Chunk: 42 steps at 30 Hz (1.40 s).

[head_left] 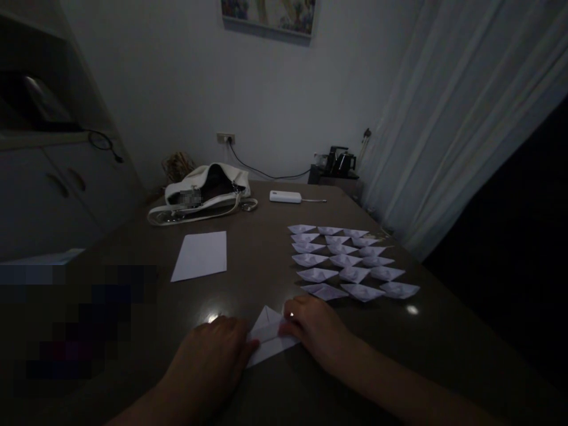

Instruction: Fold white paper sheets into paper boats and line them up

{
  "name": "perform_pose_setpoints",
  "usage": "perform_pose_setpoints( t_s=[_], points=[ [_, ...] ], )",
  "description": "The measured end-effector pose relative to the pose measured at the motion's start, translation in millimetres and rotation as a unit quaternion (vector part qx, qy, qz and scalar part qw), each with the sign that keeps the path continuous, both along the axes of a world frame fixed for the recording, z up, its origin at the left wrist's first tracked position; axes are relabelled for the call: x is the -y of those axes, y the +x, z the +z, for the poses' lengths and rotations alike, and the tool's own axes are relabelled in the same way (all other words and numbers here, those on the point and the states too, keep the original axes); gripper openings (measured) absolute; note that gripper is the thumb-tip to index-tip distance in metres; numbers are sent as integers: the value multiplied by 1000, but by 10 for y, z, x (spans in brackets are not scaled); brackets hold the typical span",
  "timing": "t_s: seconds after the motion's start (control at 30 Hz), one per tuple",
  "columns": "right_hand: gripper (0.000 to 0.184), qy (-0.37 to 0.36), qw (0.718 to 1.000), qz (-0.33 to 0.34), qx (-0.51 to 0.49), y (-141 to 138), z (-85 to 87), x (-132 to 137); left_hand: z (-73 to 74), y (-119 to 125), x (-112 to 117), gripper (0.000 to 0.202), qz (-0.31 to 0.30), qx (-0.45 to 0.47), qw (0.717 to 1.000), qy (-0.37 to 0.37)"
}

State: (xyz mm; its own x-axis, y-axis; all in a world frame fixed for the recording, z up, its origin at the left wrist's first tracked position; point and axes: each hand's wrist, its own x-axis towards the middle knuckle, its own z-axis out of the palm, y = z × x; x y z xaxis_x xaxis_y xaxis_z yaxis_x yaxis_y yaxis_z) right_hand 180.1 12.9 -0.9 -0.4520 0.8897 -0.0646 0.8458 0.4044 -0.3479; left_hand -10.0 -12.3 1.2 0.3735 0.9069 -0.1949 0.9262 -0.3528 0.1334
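A partly folded white paper (268, 338) lies flat on the dark table (257, 260) near the front edge. My left hand (213, 355) presses on its left side. My right hand (313, 331) holds down its right side, fingers on the fold. Just beyond my right hand, several folded white paper boats (350, 260) sit in rows on the table. A flat sheet of white paper (202, 254) lies to the left of the middle.
A white handbag (202, 192) and a white power bank (285, 197) with a cable rest at the table's far end. A kettle (339, 161) stands on a side stand by the curtain (444, 130). Cabinets line the left wall.
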Motion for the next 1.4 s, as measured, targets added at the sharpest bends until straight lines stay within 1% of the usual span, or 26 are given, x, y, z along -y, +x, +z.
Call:
perform_pose_setpoints(
  t_s=[0.07, 0.17, 0.27, 0.33, 0.4, 0.47, 0.57, 0.6, 0.67, 0.7, 0.77, 0.83, 0.9, 0.97, 1.07, 1.13, 1.23, 1.3, 1.37, 1.4],
  points=[
    [9, 11, 1000, 12, -13, 0, -51, -32, -18, -24, -12, 29, 0, 23, 1000, 4],
    [18, 32, 999, 12, -21, -14, -88, -20, -75, -53, -29, 22, 4, 87, 996, 11],
    [26, 42, 999, 7, -20, -34, -90, 33, -170, -70, -41, 26, -3, 158, 987, 30],
    [27, 40, 999, 11, -27, -35, -89, 64, -231, -73, -51, 28, 0, 198, 980, 31],
    [25, 36, 998, 19, -53, -16, -96, 81, -267, -69, -64, 26, 14, 241, 970, 20],
    [24, 38, 994, 24, -96, 18, -107, 81, -266, -61, -78, 22, 28, 279, 960, 1],
    [18, 29, 990, 11, -136, 69, -102, 67, -213, -59, -88, 12, 32, 312, 949, -23],
    [13, 26, 990, 17, -140, 82, -89, 63, -187, -64, -87, 10, 24, 319, 947, -24],
    [10, 37, 987, 58, -143, 101, -54, 61, -127, -82, -79, 16, -6, 330, 944, -4],
    [12, 55, 985, 89, -138, 107, -39, 63, -95, -92, -74, 21, -31, 330, 944, 11],
    [14, 98, 982, 119, -106, 115, -24, 74, -34, -111, -64, 29, -91, 309, 946, 28],
    [17, 109, 982, 141, -59, 117, -29, 89, 6, -118, -58, 31, -145, 271, 951, 20],
    [18, 87, 985, 149, -26, 116, -34, 101, 12, -114, -55, 27, -175, 235, 956, 3],
    [17, 46, 989, 139, -17, 116, -20, 99, -14, -107, -52, 22, -183, 217, 959, -9],
    [13, -15, 991, 125, -42, 124, 26, 65, -74, -102, -54, 16, -173, 226, 958, -17],
    [11, -35, 989, 123, -68, 132, 41, 28, -104, -99, -64, 14, -155, 237, 959, -17],
    [15, -50, 989, 95, -98, 136, 10, -16, -118, -84, -90, 16, -96, 257, 961, -34],
    [10, -55, 989, 64, -123, 131, -31, -23, -112, -68, -105, 13, -46, 281, 957, -55],
    [24, -59, 987, 38, -144, 121, -63, -13, -101, -52, -111, 21, -8, 298, 952, -66],
    [31, -64, 987, 26, -148, 114, -70, -5, -97, -47, -112, 25, 0, 299, 952, -67]
  ],
)
